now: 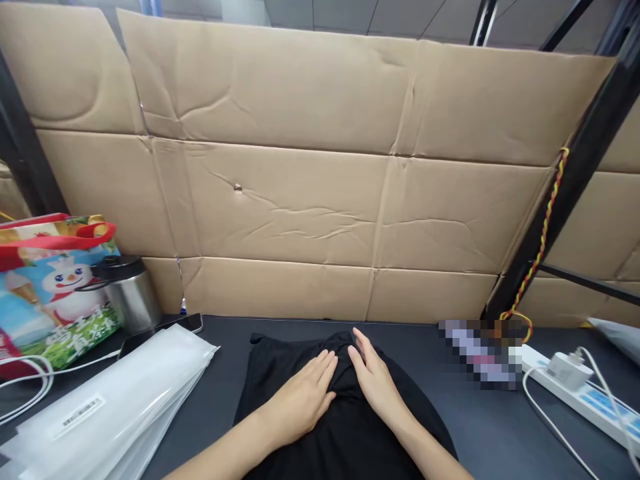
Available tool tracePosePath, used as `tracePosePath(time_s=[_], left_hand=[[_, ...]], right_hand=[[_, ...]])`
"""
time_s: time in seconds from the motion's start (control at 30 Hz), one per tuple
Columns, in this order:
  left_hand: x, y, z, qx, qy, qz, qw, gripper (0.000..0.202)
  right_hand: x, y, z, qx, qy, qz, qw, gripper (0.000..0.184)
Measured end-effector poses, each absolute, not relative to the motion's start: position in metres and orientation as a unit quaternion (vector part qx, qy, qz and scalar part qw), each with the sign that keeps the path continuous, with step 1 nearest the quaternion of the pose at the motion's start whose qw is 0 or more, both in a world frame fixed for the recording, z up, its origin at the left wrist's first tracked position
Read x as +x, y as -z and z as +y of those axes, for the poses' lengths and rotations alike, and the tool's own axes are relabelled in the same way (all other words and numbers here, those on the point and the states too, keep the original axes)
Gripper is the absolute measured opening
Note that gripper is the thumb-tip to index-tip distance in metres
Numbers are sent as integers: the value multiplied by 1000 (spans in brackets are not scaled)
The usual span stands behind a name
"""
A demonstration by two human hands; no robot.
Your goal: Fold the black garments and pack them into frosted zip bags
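Two bare hands at work on black cloth [345, 443], spread on a dark table [215, 393]. The left hand [305, 403] lies palm down on the cloth, its fingers straight and close together, the thumb slightly apart. The right hand [375, 383] rests opposite, tilted toward its thumb side, with a narrow gap between thumb and forefinger. Neither appears to grip anything, though the undersides of the fingers are hidden.

The cloth lies directly beneath both hands: it reaches beyond the fingertips to a far edge, outward past each hand, and back between the forearms. Creases gather between the hands.

The step in hand is judged to be smoothing or arranging the cloth. The next move would seem to call for light, even pressure outward from these creases, or a pinch at the far edge should the cloth need shifting.

Well to the left of the left hand lie clear plastic bags [120, 393], overlapping a phone [193, 323]; a metal bottle [134, 297] stands beyond them. Well to the right of the right hand lies a power strip [595, 403] bearing a white charger [570, 371].
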State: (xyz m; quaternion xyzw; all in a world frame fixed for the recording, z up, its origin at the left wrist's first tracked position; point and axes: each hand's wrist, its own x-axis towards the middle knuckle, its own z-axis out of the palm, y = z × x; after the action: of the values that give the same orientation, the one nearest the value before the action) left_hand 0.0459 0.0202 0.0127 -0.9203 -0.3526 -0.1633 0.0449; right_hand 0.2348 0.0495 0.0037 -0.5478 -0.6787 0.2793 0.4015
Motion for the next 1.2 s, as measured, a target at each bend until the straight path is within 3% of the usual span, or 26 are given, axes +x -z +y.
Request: tracePosePath(time_s=[0.2,0.43,0.53,0.67,0.8,0.9,1.03,1.1,1.2], left_hand=[[47,-17,13,-912,177,-368,28,48],[-21,-42,19,-858,218,-462,-61,44],[-51,-34,20,-820,232,-509,-121,43],[-58,-21,14,-799,229,-526,-176,45],[-57,-15,11,-777,218,-554,-206,46],[-62,-8,13,-786,227,-535,-210,47],[-66,-3,16,-787,235,-523,-228,47],[-64,-6,15,-774,230,-539,-238,47],[-59,-12,13,-764,219,-555,-244,48]], right_hand=[[212,-12,37,-511,-289,-686,430,60],[245,-26,61,-425,-341,-692,473,74],[258,-42,72,-447,-307,-714,443,74],[219,-57,55,-443,-159,-791,390,78],[149,-42,20,-429,-82,-856,277,90],[116,-24,3,-409,-52,-885,216,83],[109,-22,-4,-421,-15,-877,232,63],[111,-27,-2,-469,17,-850,238,70],[110,-29,3,-539,36,-826,163,77]])
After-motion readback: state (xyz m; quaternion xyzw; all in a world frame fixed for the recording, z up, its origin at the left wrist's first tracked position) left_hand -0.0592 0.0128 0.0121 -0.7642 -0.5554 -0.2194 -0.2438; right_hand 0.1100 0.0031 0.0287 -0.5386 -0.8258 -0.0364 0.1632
